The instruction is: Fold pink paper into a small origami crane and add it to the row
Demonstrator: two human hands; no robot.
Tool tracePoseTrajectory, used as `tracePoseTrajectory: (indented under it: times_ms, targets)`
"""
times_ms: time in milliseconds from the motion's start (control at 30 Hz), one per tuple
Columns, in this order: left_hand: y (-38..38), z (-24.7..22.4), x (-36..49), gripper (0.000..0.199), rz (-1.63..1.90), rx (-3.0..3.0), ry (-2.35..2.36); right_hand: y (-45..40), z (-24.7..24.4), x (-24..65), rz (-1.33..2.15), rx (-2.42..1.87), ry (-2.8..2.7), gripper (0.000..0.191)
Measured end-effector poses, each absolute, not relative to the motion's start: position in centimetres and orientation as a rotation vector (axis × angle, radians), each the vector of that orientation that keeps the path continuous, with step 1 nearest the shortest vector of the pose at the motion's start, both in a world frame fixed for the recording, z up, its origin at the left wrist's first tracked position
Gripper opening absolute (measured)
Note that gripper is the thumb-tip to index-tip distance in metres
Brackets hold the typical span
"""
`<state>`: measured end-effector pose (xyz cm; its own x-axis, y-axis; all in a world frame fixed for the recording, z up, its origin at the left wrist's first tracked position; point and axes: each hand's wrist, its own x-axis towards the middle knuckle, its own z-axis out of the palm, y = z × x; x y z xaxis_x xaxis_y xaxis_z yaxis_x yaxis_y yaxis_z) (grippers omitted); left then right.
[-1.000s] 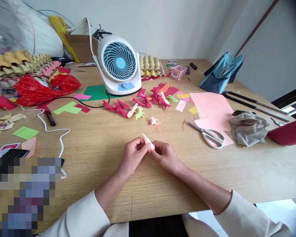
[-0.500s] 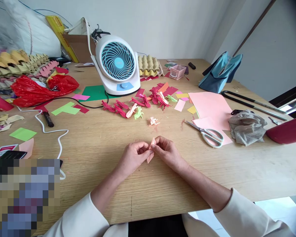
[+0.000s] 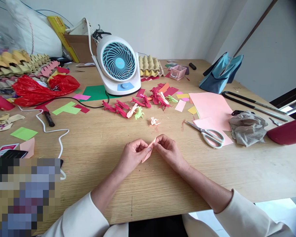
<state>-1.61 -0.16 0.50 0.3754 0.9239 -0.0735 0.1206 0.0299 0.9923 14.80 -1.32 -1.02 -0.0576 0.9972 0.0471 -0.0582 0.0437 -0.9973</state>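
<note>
A small folded piece of pale pink paper [image 3: 147, 156] is held just above the wooden table, between both hands. My left hand [image 3: 134, 154] pinches its left side between thumb and fingers. At its upper right end, my right hand [image 3: 168, 152] pinches the tip. Fingers hide part of the folds. Just beyond the hands sits a small pale pink folded paper figure [image 3: 153, 121]. Behind it, several red folded paper figures [image 3: 118, 108] lie in a loose row, along with a light green one [image 3: 139, 113].
White-handled scissors [image 3: 210, 135] lie right of the hands, beside pink paper sheets [image 3: 209, 107]. A white fan [image 3: 118, 65] stands at the back. Left are a white cable [image 3: 60, 141], a black marker [image 3: 48, 119] and a red plastic bag [image 3: 43, 89]. A crumpled grey cloth [image 3: 247, 127] lies far right.
The folded paper has tilted, its lower end swinging left and its upper end right. Both hands keep their pinch, the fingers shifting slightly.
</note>
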Motion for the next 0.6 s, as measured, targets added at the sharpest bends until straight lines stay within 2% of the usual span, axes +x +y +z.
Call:
tracePoseTrajectory:
  times_ms: [333, 600]
  targets:
    - [-0.40, 0.36, -1.17, 0.030, 0.941, 1.357, 1.016, -1.48, -0.72, 15.12, 1.224, -1.071, -1.269, 0.023]
    - [-0.62, 0.09, -1.47, 0.032, 0.894, 1.441, 1.097, -1.20, -0.83, 15.15, 1.382, -1.058, -1.244, 0.033]
